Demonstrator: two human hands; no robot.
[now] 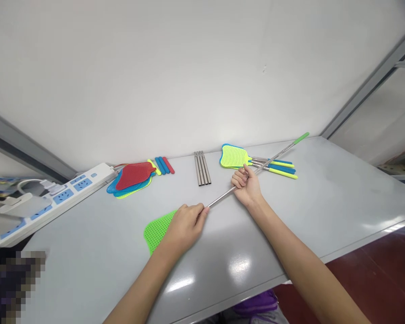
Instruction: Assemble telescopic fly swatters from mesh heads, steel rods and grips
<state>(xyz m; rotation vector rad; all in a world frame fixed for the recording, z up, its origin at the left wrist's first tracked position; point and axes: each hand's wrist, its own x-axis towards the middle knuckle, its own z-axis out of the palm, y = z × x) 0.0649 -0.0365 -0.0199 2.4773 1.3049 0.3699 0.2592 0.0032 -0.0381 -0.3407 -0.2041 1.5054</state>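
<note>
"Grip first, please: what is held, and where?"

"One green fly swatter (222, 196), which slants across the middle of the surface (324, 202). The left hand (185, 227) is closed around it, just where the flat head (158, 230) ends. The right hand (245, 184) is curled around the metal rod (276, 156), palm turned upward."

"Is the joint fitted well?"

"I cannot tell, because the left fingers cover it."

"How should one handle it properly?"

"In my opinion, keep both hands in line with the rod, so that the thin metal does not bend. Hold firmly, but do not squeeze the perforated head."

"And the far end?"

"The green handle (301, 138) reaches beyond the pile of swatters (234, 156); a small lift should avoid catching them. The metal tubes (202, 168) lie apart."
</note>
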